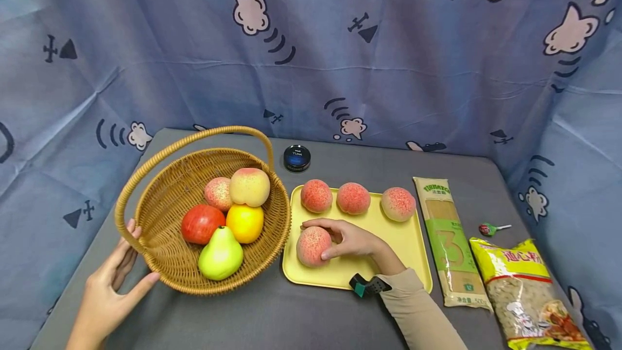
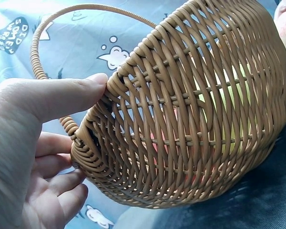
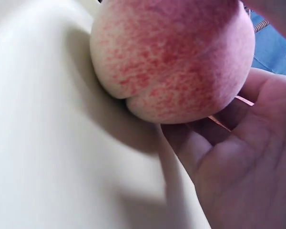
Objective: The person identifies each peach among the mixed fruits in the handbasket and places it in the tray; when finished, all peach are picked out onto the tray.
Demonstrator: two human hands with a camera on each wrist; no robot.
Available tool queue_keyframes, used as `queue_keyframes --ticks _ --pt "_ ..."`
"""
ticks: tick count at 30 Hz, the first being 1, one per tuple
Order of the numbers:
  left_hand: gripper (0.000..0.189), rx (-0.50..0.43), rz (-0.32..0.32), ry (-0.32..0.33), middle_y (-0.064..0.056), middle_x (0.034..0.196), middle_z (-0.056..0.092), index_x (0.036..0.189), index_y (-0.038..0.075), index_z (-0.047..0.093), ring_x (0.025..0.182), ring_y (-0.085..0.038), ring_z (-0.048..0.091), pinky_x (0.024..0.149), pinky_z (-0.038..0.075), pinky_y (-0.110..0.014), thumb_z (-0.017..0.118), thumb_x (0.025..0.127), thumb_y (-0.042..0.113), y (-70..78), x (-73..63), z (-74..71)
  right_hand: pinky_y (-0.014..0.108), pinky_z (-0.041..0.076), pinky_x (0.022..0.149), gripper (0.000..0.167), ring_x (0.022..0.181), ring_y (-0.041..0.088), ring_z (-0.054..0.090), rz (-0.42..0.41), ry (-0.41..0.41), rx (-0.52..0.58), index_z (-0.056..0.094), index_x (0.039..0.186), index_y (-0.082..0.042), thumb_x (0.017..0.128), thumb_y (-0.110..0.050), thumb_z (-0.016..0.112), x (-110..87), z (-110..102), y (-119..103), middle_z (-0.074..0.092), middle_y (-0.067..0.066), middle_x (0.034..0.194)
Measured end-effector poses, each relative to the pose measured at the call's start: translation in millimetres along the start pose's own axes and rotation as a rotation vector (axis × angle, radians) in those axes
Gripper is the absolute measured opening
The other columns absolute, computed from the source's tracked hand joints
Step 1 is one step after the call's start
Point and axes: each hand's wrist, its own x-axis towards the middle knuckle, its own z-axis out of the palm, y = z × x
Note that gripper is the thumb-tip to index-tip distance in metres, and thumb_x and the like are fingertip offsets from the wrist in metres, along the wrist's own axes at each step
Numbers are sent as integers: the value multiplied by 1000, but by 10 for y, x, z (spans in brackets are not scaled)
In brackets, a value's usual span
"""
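Observation:
At the left, a round wicker basket (image 1: pixel 160 199) with an arched handle is tilted and holds a red apple-like fruit (image 1: pixel 202 224), a green pear (image 1: pixel 221 253), an orange (image 1: pixel 245 223) and two peaches (image 1: pixel 250 187). My left hand (image 1: pixel 109 285) grips its left rim, thumb (image 2: pixel 81 95) on one side of the handle's base and fingers on the other. Over the yellow tray (image 1: pixel 374 269), my right hand (image 1: pixel 352 237) holds a speckled pink peach (image 1: pixel 313 246) between thumb and fingers. In the right wrist view this peach (image 3: pixel 167 62) is close to the tray's pale surface.
Three more peaches (image 1: pixel 353 199) lie along the tray's far side. A dark tuna tin (image 1: pixel 297 157) stands behind. Right of the tray are a pasta pack (image 1: pixel 452 242), a lollipop (image 1: pixel 488 229) and a yellow macaroni bag (image 1: pixel 527 296). Patterned blue cloth (image 1: pixel 311 69) hangs around the grey table.

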Motion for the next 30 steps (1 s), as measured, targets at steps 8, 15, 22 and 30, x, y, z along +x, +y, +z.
queue_keyframes --ticks 8,15,22,30 --pt "90 7 3 -4 -25 152 27 141 -11 36 138 -6 34 106 37 -10 72 60 -28 12 6 8 16 36 109 73 128 12 46 -22 6 -47 39 142 1 83 -24 74 3 -11 -33 42 20 144" --pt "89 1 0 2 -24 152 28 141 -10 37 138 -6 35 105 38 -10 72 60 -27 13 13 12 21 24 119 71 141 19 31 -70 91 -115 37 143 0 82 -8 73 -23 -26 -232 39 19 147" --pt "91 -3 -9 5 -21 153 28 141 -7 38 137 -6 36 104 38 -8 73 59 -27 -16 7 8 28 29 119 67 139 19 35 -145 233 -168 38 142 0 83 -1 69 31 -21 -535 39 21 146" --pt "92 13 -57 -5 -18 154 27 143 -3 37 137 -3 34 104 37 -7 72 61 -26 25 6 -3 36 27 120 72 140 18 32 -187 239 -164 33 146 -6 85 -11 71 302 -23 -902 34 11 151"
